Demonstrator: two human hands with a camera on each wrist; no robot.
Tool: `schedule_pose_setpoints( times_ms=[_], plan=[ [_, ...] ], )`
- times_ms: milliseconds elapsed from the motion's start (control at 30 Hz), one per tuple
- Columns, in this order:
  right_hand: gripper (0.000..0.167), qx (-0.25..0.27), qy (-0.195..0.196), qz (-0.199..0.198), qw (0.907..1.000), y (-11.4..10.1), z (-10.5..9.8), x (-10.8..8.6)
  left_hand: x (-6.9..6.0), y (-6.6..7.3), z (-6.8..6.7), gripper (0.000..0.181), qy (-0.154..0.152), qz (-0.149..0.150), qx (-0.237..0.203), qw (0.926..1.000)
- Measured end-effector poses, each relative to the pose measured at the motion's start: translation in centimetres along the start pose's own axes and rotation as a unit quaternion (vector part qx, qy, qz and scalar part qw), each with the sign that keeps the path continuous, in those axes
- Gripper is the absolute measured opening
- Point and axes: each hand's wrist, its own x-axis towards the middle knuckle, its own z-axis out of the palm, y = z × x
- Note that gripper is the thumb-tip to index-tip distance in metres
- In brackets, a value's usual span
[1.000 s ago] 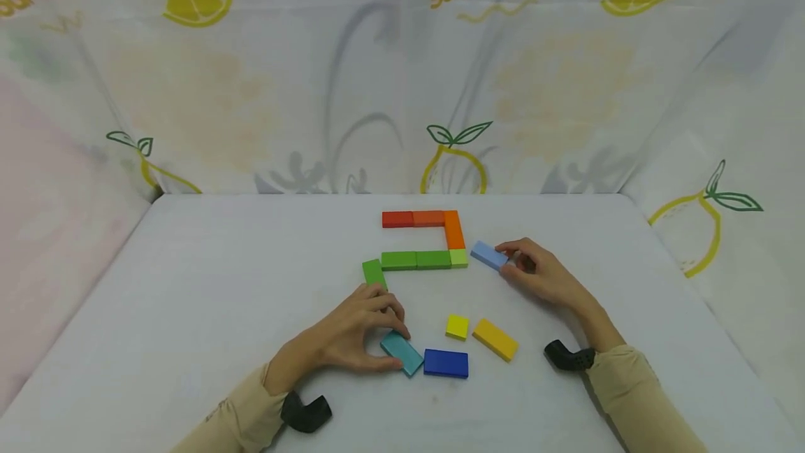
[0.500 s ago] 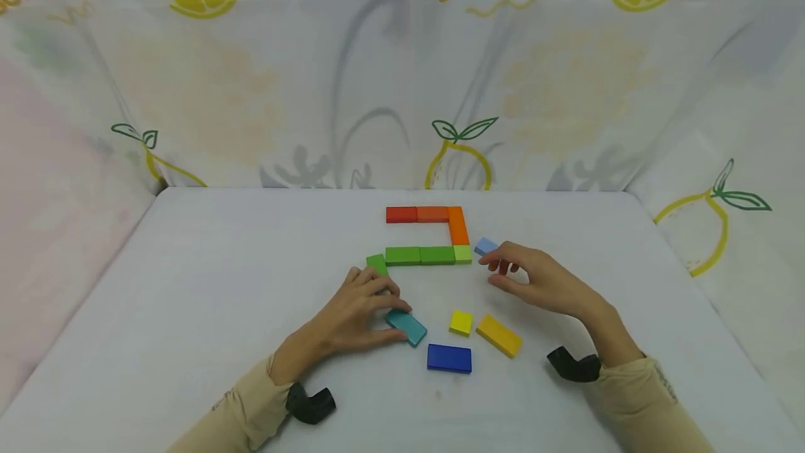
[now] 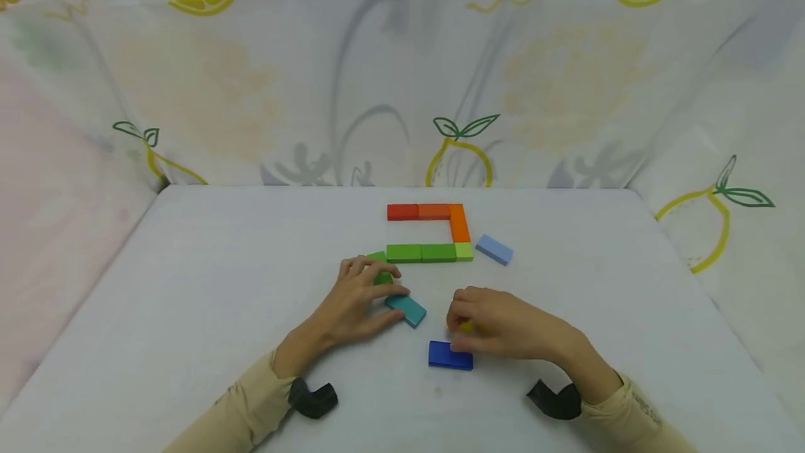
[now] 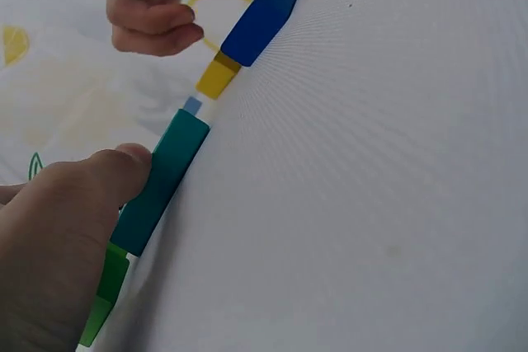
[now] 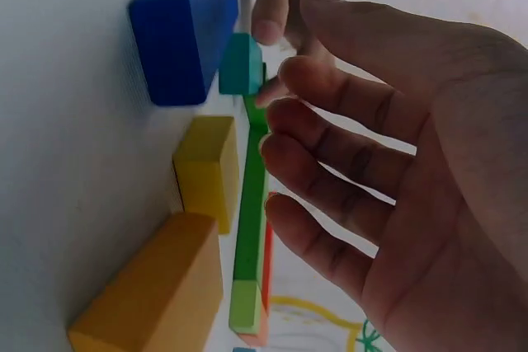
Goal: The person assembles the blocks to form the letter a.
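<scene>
My left hand [image 3: 352, 303] pinches a teal block [image 3: 407, 310] between thumb and index finger. Its other fingers reach over a tilted green block [image 3: 382, 278], partly covering it. The left wrist view has the thumb against the teal block's [image 4: 169, 179] side. My right hand [image 3: 516, 324] hovers with loosely bent fingers above a yellow block [image 5: 206, 166] and an orange-yellow block [image 5: 161, 294], largely hiding both from the head camera. In the right wrist view nothing lies between its fingers. A dark blue block [image 3: 449, 355] lies just below the right thumb.
Beyond the hands, a red block [image 3: 402, 212], an orange-red block [image 3: 434, 212], an orange block [image 3: 460, 222], a light green block [image 3: 463, 252] and two green blocks [image 3: 420, 253] form an angular line. A light blue block [image 3: 495, 249] lies right of it on the white table [image 3: 251, 229].
My right hand has let go of the light blue block and moved left and nearer, over the yellow blocks. My left hand has slid the teal block away from me, closer to the tilted green block.
</scene>
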Motion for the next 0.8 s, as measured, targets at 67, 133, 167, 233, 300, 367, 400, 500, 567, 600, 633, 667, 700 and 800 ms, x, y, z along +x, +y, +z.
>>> schedule_pose_setpoints(
  times_ms=[67,133,167,233,300,367,400,500,567,600,633,667,700,800],
  plan=[
    [0.023,-0.013,-0.014,0.001,0.9998,-0.5,0.5,0.2,0.1,0.0,0.0,0.030,0.000,0.000,-0.004,1.0000],
    [0.027,-0.010,-0.032,0.015,0.9993,-0.9,0.9,0.3,0.2,0.0,0.0,0.030,0.001,-0.002,-0.005,1.0000],
    [0.029,-0.009,-0.042,0.025,0.9988,-1.1,1.0,0.4,0.2,0.0,0.0,0.031,0.001,-0.005,-0.004,1.0000],
    [0.031,-0.010,-0.058,0.041,0.9974,-1.4,1.3,0.5,0.2,0.0,0.0,0.031,0.001,-0.009,-0.003,1.0000],
    [0.033,-0.011,-0.066,0.052,0.9964,-1.6,1.5,0.6,0.2,0.0,-0.1,0.030,-0.001,-0.013,-0.001,0.9999],
    [0.033,-0.018,-0.070,0.055,0.9959,-1.8,1.5,0.6,0.2,0.0,0.0,0.030,-0.002,-0.015,0.001,0.9999],
    [0.032,-0.020,-0.071,0.055,0.9958,-1.9,1.5,0.6,0.1,0.0,0.0,0.030,-0.003,-0.016,0.000,0.9999],
    [0.031,-0.020,-0.070,0.053,0.9959,-2.0,1.6,0.6,0.1,0.1,0.0,0.030,-0.006,-0.020,-0.001,0.9998],
    [0.031,-0.019,-0.069,0.050,0.9962,-2.0,1.6,0.6,0.0,0.1,0.0,0.030,-0.008,-0.023,-0.004,0.9997],
    [0.030,-0.018,-0.068,0.046,0.9965,-2.0,1.6,0.6,0.0,0.1,-0.1,0.030,-0.010,-0.026,-0.007,0.9996],
    [0.030,-0.016,-0.068,0.044,0.9966,-2.0,1.6,0.6,0.0,0.1,-0.1,0.030,-0.010,-0.027,-0.009,0.9995],
    [0.029,-0.014,-0.069,0.044,0.9965,-2.0,1.6,0.6,0.0,0.1,0.0,0.030,-0.010,-0.028,-0.013,0.9995],
    [0.029,-0.011,-0.071,0.044,0.9965,-2.0,1.6,0.6,0.0,0.1,0.0,0.030,-0.011,-0.028,-0.017,0.9994],
    [0.028,-0.010,-0.078,0.042,0.9961,-2.0,1.6,0.7,0.0,0.0,0.1,0.030,-0.013,-0.026,-0.034,0.9990]
  ],
)
